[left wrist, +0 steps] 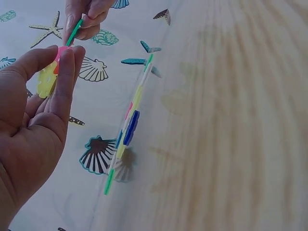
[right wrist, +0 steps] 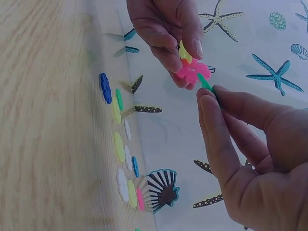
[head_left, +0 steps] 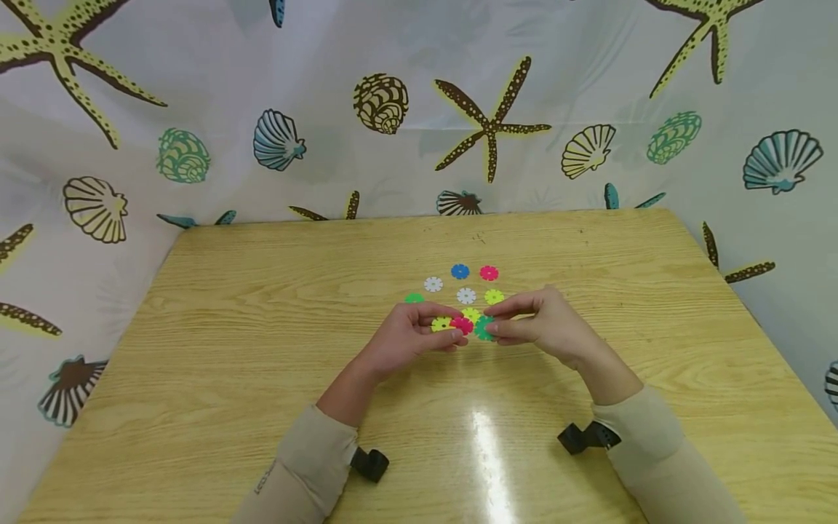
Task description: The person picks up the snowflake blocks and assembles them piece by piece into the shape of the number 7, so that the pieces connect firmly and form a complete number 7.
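Note:
My left hand (head_left: 409, 335) pinches a pink notched disc (right wrist: 193, 72) between thumb and fingers. A yellow notched disc (head_left: 441, 324) is joined to its edge, partly covered by the fingers in the wrist views. Opposite, my right hand (head_left: 543, 324) pinches a green notched disc (head_left: 483, 329) by its outer side. In the right wrist view the green disc stands edge-on, its tip at the pink disc's rim; whether they touch I cannot tell. Both hands are raised over the table, fingertips facing each other.
Beyond the hands, several loose discs lie on the wooden table (head_left: 262, 349): blue (head_left: 460, 271), pink (head_left: 489, 273), white (head_left: 433, 284), yellow (head_left: 494, 296) and green (head_left: 414, 298). A cloth (head_left: 406, 167) printed with shells and starfish hangs behind the table.

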`<state>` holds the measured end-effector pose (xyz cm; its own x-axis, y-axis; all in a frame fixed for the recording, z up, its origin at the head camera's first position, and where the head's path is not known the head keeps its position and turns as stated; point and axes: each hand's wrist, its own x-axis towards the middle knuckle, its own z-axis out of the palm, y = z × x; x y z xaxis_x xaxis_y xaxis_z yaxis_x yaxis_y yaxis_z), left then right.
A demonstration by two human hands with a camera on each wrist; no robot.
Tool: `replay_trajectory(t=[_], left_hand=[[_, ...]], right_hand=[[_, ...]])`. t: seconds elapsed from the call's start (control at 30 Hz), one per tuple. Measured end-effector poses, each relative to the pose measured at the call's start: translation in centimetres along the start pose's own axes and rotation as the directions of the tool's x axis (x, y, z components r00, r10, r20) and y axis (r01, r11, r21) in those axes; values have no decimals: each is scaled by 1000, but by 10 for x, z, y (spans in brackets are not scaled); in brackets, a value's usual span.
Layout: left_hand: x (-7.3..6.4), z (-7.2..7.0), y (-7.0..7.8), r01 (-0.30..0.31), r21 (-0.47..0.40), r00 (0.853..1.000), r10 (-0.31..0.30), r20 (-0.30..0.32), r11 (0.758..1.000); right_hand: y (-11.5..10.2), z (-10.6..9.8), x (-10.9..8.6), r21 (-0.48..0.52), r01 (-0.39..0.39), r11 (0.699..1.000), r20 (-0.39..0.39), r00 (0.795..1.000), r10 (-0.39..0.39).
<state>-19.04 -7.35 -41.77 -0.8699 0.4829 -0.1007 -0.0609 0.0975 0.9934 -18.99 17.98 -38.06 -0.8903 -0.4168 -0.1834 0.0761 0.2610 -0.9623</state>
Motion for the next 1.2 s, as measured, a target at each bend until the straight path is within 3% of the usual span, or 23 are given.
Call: replay_trajectory(t=[0.33, 0.7, 1.03, 1.2], left_hand=[[0, 1, 2, 1, -53, 1000, 0, 32, 999], [-3, 3, 0, -25, -32, 999, 26, 25, 999], [-2, 5, 3, 61, -119, 998, -60, 14, 991], [-1, 6, 5, 79, -129, 996, -75, 40, 988]], right_hand=[[-1, 3, 0, 28, -12, 1000, -6, 1000, 12], [1, 8, -1, 51, -21, 998, -8, 1000, 22], [1, 15, 2, 112, -35, 993, -66, 997, 42], [1, 17, 4, 123, -39, 992, -75, 996, 48]])
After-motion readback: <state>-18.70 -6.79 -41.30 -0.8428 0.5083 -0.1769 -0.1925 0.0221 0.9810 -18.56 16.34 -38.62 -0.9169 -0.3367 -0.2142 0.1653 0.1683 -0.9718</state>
